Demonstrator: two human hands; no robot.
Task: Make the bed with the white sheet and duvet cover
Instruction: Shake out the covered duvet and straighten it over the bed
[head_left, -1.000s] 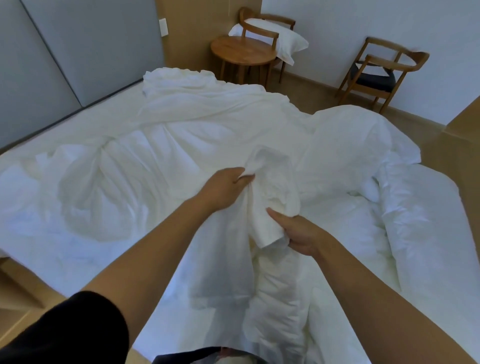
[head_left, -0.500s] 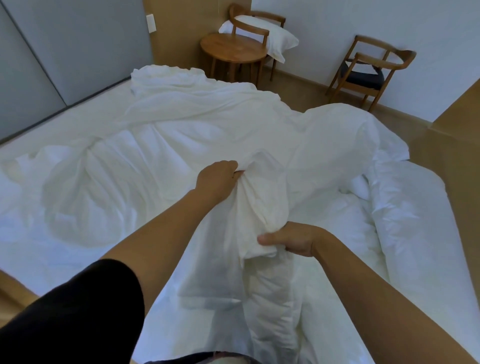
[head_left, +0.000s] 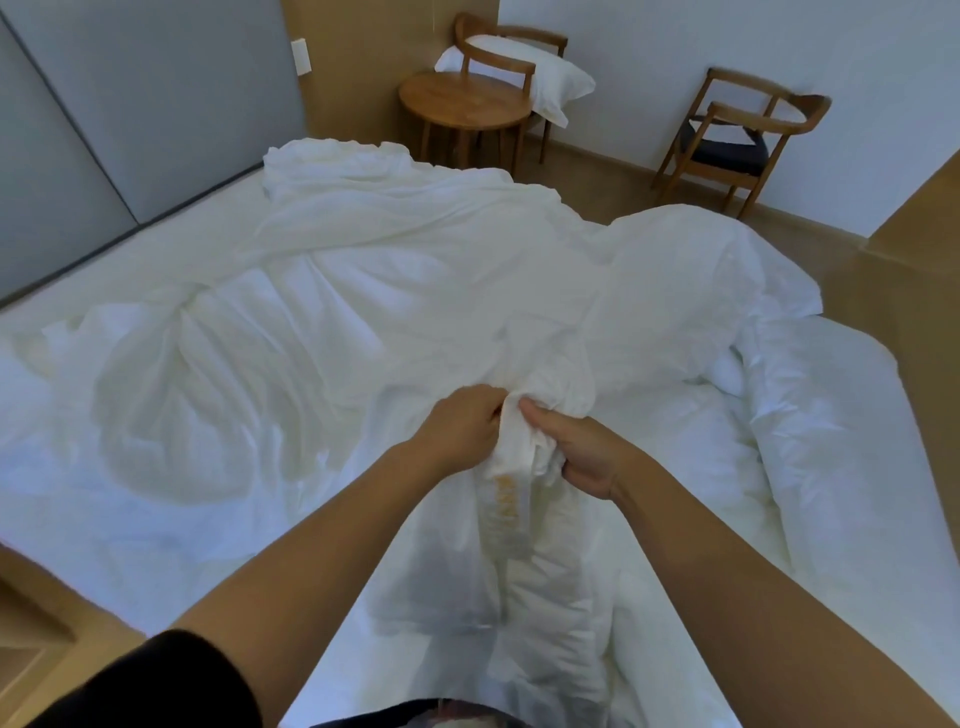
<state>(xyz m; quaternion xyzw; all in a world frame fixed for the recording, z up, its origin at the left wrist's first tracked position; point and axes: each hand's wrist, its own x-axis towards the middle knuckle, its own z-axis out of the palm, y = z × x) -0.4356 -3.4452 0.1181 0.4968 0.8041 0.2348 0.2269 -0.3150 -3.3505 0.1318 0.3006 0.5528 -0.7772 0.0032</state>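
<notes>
A crumpled white duvet cover (head_left: 363, 312) lies spread over the bed, on top of the white sheet (head_left: 78, 493). A bunched fold of the cover (head_left: 550, 384) rises at the middle. My left hand (head_left: 462, 426) grips that fold from the left, fingers curled into the cloth. My right hand (head_left: 582, 452) grips the same fold from the right, thumb on top. The two hands sit close together. The puffy white duvet (head_left: 831, 441) lies heaped along the bed's right side.
A round wooden table (head_left: 467, 104) stands beyond the bed's far corner. Behind it a wooden chair (head_left: 498, 57) carries a white pillow (head_left: 545, 83). A second wooden chair (head_left: 743, 135) stands at the right wall. Grey headboard panels (head_left: 130, 104) line the left.
My hands have come closer together on the bunched fold. My right hand rose and closed round the cloth from below, beside my left.
</notes>
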